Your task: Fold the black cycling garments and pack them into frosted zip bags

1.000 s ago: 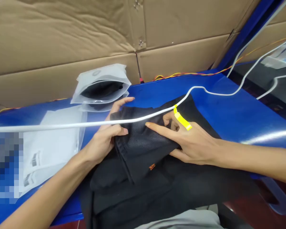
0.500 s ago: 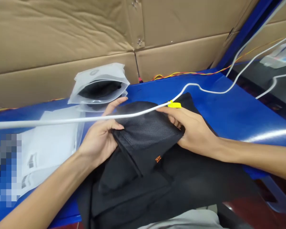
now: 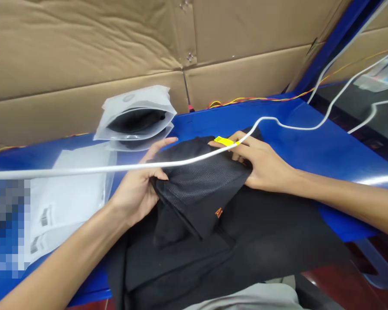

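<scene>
A black garment (image 3: 261,232) lies spread over the near side of the table and hangs past its front edge. Its raised part has a mesh panel (image 3: 200,176) and small orange lettering (image 3: 218,212). My left hand (image 3: 137,189) grips this part at its left edge, thumb on top and index finger stretched out along the far side. At the right edge, my right hand (image 3: 261,161) has its fingers curled into the fabric, with the fingertips partly hidden. A white cable (image 3: 168,164) with a yellow tag (image 3: 224,141) crosses in front of the garment and both hands.
White plastic bags (image 3: 139,101), one gaping open with something black inside, stand behind my left hand. Flat white packages (image 3: 74,189) with printed labels lie to the left on the blue table (image 3: 297,150). Brown padded panels (image 3: 84,47) rise behind, with thin red-yellow wires (image 3: 245,100) along them.
The held part of the garment has shifted slightly to the right, orange lettering included. My right hand has risen a little. The cable's yellow tag sits further left.
</scene>
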Demonstrator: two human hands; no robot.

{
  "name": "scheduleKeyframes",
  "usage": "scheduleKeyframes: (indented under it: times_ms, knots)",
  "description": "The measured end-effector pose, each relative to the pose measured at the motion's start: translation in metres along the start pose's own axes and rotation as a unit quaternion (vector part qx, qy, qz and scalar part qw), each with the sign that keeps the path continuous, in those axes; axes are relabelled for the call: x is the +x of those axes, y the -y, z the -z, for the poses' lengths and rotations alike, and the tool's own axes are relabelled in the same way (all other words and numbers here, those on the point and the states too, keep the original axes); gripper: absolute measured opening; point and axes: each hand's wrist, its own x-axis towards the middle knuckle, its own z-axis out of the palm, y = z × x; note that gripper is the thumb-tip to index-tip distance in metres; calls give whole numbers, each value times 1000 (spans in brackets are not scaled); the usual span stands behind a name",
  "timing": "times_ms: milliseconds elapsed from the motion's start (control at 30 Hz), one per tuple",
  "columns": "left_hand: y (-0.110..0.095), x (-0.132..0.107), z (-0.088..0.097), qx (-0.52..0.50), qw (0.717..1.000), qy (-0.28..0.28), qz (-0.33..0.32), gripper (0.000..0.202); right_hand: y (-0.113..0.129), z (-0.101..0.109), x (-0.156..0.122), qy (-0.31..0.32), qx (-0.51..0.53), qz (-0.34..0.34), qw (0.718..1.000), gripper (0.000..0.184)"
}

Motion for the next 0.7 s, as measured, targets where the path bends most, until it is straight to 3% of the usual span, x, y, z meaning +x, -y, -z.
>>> scheduleKeyframes:
  times_ms: [167, 267, 333, 433, 533, 600, 700]
  knots:
    - [2, -1, 4, 80, 997, 4, -2, 89, -3, -2, -1, -59, -47, 46, 996, 43]
    - [7, -2, 7, 221, 970, 9, -106, 87, -9, -4, -2, -54, -62, 82, 993, 45]
    - [11, -4, 7, 366, 902, -13, -227, 83, -14, -3, -2, -39, -50, 100, 993, 47]
    - [16, -4, 6, 548, 743, -61, -380, 74, -18, 3, -2, 17, 3, 103, 995, 52]
    - [19, -2, 8, 625, 612, -25, -485, 53, -19, 12, -2, 95, 79, 100, 987, 60]
    - [18, -1, 11, 636, 558, 51, -531, 41, -18, 15, -1, 118, 135, 81, 980, 61]
    - [16, -1, 16, 631, 540, 152, -535, 36, -14, 12, 0, 74, 165, 12, 983, 46]
